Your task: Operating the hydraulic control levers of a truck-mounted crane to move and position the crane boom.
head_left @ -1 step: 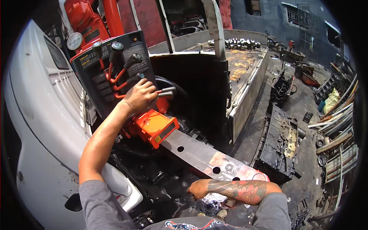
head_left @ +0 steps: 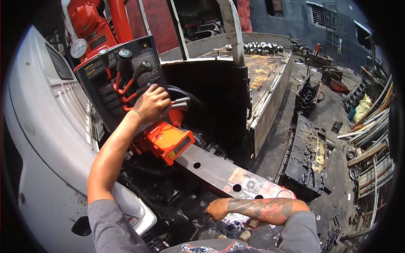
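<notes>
My left hand reaches up and is closed around a control lever on a dark panel; the fingers cover most of that lever. Just above it stand several red levers with dark knobs, and two grey-tipped handles stick out to its right. My right hand, its forearm tattooed, is low beside the long steel beam, with its fingers curled. What those fingers hold, if anything, is hidden. An orange block sits at the beam's inner end, below my left hand.
A white vehicle cab borders the left side. Red crane parts rise behind the panel. A truck bed lies ahead, an engine block stands on the ground at right, and pipes and planks are piled along the right edge.
The view has shifted slightly, moving the panel a little left. My left-hand fingers now cover a knob top that showed beside them before. My right hand stays nearly still.
</notes>
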Available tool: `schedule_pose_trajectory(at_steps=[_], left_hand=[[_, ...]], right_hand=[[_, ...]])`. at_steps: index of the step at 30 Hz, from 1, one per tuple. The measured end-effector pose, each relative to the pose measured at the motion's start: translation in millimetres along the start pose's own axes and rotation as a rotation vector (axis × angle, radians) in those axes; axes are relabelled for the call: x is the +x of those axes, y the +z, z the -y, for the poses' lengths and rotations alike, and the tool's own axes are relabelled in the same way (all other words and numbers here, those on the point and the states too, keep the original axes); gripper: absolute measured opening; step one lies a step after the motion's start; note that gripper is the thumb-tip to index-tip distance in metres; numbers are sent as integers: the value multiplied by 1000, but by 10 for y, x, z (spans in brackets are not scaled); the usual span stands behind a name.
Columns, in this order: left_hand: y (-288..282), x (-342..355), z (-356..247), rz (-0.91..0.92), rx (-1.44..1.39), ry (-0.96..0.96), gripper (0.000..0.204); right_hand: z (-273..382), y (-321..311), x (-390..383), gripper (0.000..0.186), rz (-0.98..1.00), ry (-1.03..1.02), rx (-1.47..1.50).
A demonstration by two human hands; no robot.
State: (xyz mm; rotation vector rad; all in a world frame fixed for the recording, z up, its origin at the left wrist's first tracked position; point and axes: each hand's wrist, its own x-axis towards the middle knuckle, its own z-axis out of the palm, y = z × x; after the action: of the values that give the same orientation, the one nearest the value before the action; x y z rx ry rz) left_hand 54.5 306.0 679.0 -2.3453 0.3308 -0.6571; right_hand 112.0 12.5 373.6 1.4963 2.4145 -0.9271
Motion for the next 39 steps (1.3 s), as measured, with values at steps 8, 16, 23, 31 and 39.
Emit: schedule_pose_trajectory(at_steps=[8,16,23,31,39], left_hand=[[499,763,586,176,-50,-420,25],[837,1022,789,292,-37,-632,24],[794,1078,795,303,-94,-687,23],[793,1103,793,353,-75,-730,25],[828,1083,816,284,-96,-751,28]], right_hand=[[-280,119,974,33,441,-1473,-622],[-745,704,1450,40,384,-1699,738],[-797,881,1196,41,240,-1587,990],[-733,894,1116,42,190,-1588,1030],[-716,928,1086,43,159,-1572,1068]])
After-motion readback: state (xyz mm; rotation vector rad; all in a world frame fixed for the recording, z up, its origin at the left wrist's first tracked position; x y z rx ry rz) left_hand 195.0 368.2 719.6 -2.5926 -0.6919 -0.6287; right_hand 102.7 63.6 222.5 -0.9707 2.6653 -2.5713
